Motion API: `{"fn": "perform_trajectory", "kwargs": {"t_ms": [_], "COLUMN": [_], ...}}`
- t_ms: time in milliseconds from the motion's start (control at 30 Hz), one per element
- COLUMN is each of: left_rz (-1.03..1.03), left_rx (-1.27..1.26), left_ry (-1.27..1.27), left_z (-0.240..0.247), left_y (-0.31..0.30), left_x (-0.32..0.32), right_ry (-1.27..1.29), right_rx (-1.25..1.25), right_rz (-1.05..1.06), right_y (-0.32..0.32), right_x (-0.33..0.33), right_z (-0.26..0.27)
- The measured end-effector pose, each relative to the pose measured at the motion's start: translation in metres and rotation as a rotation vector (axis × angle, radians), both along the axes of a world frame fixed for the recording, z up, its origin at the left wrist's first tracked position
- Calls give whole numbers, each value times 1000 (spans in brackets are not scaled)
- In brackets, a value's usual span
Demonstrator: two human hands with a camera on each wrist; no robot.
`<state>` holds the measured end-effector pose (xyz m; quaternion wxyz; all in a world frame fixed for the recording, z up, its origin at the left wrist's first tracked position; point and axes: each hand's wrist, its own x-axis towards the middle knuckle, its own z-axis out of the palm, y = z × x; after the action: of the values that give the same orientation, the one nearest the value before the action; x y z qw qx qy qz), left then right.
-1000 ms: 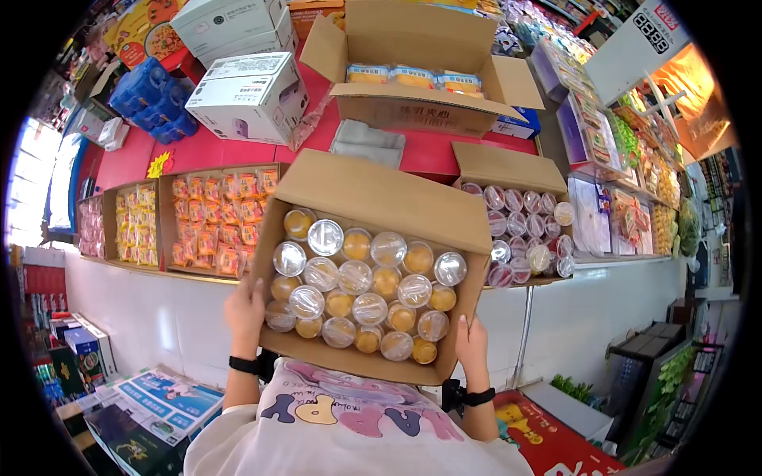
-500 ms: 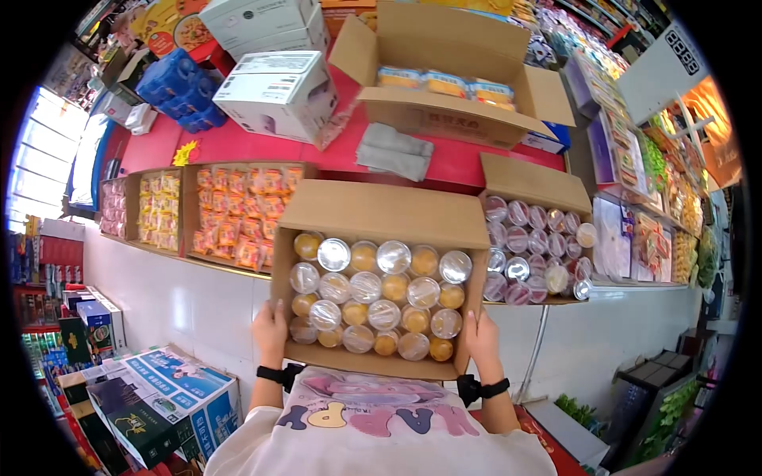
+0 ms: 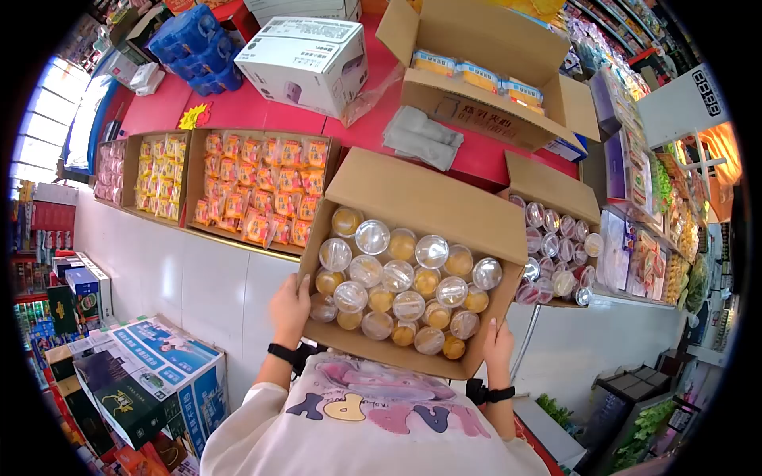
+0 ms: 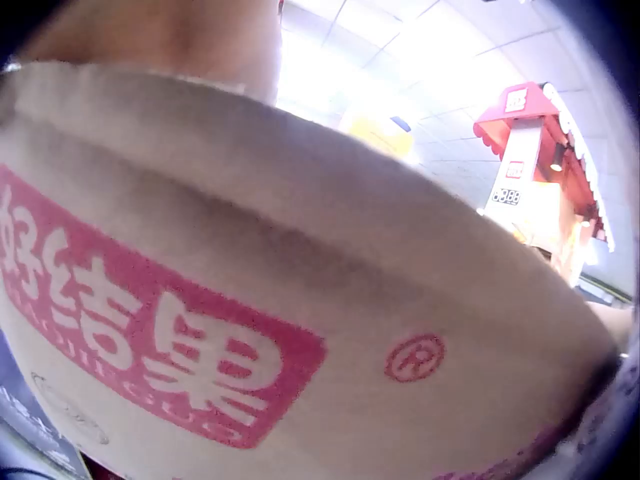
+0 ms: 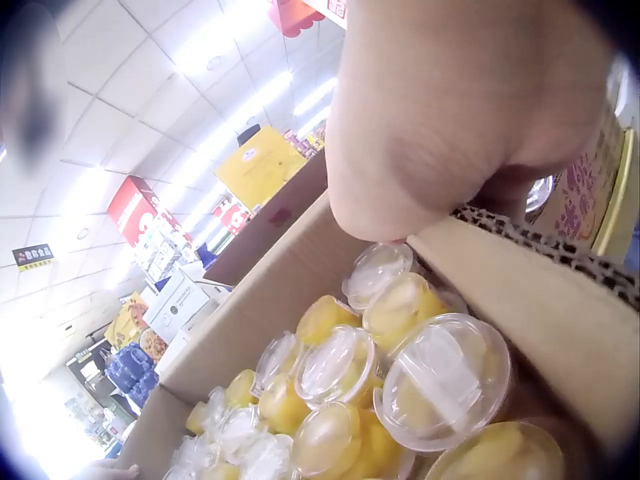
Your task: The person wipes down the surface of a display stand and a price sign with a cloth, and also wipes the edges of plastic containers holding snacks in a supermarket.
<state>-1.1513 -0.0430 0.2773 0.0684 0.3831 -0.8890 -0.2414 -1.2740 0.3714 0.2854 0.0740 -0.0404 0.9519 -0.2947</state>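
Before red counter [image 3: 238,111] | left hand [image 3: 290,305], right hand [image 3: 498,345] grip box [image 3: 421,202] | cups [image 3: 397,278] inside

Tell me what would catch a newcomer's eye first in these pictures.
The open cardboard box in the middle of the head view stands out, packed with clear-lidded cups of yellow fruit and held at its sides by the left hand and right hand. Behind it, trays of orange snack packets line the edge of a red counter, with a second box of cups to the right.

Red counter [image 3: 262,119] before me: white box [image 3: 305,63] toward its far edge, snack-packet tray [image 3: 258,186] along its near edge.
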Motion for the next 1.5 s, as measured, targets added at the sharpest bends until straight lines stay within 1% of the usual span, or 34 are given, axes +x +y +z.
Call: {"fn": "perform_trajectory", "kwargs": {"t_ms": [100,200,300,400,500,600,700,800,867,933,1033,1067,1167,1200,1267,1300,1333,1367,1433,1467,1500], "left_rz": [11,41,43,53,61,65,70,1,-10,-4,-21,-15,-82,-96,-130,-153,-217,-122,83,166,253], "left_rx": [28,37,56,42,22,14,68,69,75,115,84,74,114,141,136,134,62,246,611,741,872], "left_ry": [-14,54,26,47,83,55,101,187,112,23,-20,-61,-4,-29,-160,-233,-388,-434,-511,-518,-521], "left_z": [-12,-25,-29,-30,-31,-34,-44,-58,-62,-57,-55,-58,-48,-42,-30,-27,-28,-29,-22,-22,-23], "left_y": [0,2,-1,-1,-4,-4,-3,-4,-4,-3,-2,-3,-7,-9,-12,-14,-17,-19,-18,-18,-18], "left_x": [4,10,10,2,-12,-26,-34,-30,-21,-22,-22,-20,-14,-11,1,9,17,24,25,23,21], "right_ry": [9,-34,-40,27,119,174,128,140,102,89,-9,26,41,10,-54,-46,-86,-128,-332,-425,-611], "right_rx": [38,37,23,-29,23,85,159,224,238,223,264,210,266,293,342,282,247,214,318,370,199], "right_rz": [43,66,81,84,65,94,113,141,149,143,94,129,178,204,259,233,202,166,91,56,-92], "right_y": [-9,-16,-15,-16,-21,-23,-22,-19,-12,-12,-15,-13,-14,-17,-27,-32,-31,-29,-3,8,11], "right_x": [-11,-24,-32,-36,-44,-58,-67,-64,-60,-56,-60,-60,-56,-53,-38,-26,-19,-11,-2,0,2], "right_z": [5,-1,-7,-5,-4,-11,-17,-31,-43,-43,-42,-46,-38,-26,14,31,45,52,43,35,22]}}
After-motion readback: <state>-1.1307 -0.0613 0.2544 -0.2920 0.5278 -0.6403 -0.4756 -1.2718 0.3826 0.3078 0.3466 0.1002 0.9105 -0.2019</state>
